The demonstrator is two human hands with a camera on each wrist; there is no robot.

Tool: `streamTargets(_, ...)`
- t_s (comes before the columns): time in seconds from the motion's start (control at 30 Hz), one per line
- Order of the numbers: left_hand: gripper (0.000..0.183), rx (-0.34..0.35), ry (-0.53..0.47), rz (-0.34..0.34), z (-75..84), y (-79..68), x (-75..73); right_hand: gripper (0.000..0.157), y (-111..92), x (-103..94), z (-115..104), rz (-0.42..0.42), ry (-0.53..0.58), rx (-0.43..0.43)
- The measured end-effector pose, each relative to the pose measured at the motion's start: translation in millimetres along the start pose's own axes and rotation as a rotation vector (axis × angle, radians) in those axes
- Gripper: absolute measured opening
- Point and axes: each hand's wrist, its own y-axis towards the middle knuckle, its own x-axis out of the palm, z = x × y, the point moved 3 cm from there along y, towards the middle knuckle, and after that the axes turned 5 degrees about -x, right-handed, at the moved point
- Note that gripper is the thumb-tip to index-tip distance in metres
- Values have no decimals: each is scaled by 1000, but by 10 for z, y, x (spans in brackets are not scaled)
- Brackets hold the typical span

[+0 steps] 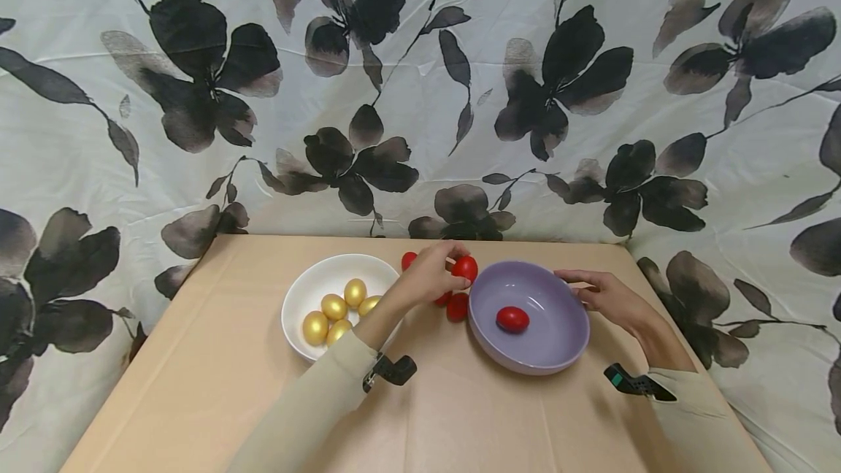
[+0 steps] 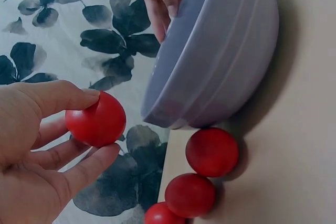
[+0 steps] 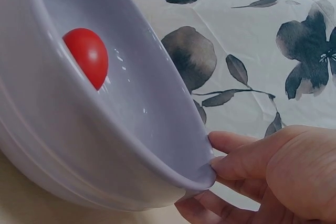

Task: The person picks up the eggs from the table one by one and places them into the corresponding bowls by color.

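Observation:
My left hand pinches a red egg between thumb and fingertips, above the table and just left of the purple bowl. Inside that bowl lies another red egg. At the bowl's right side, my right hand grips the rim between thumb and fingers. Beneath my left hand, several more red eggs, among them one red egg close to the bowl, rest on the table; the hand partly hides them in the head view.
A white bowl stands left of my left forearm and holds several gold eggs; the forearm covers part of it. The light wooden-coloured table ends at a floral cloth behind.

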Motion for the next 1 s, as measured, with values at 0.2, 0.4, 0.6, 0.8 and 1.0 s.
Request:
streamTargets(0.2,40,12,-63,-27,7,-81,32,47,-4,10,17,2,-13,9)
streamTargets(0.4,37,39,-133,-89,22,-148,108,46,-13,10,11,4,-15,14)
streamTargets(0.6,40,20,-159,-121,40,-190,190,46,-19,-8,20,13,-23,16)
streamTargets(0.8,42,-1,-178,-145,55,-213,248,46,-18,-9,14,11,-7,20)
streamTargets(1.0,45,13,-178,-164,50,-206,285,46,-13,7,-7,9,-7,23)
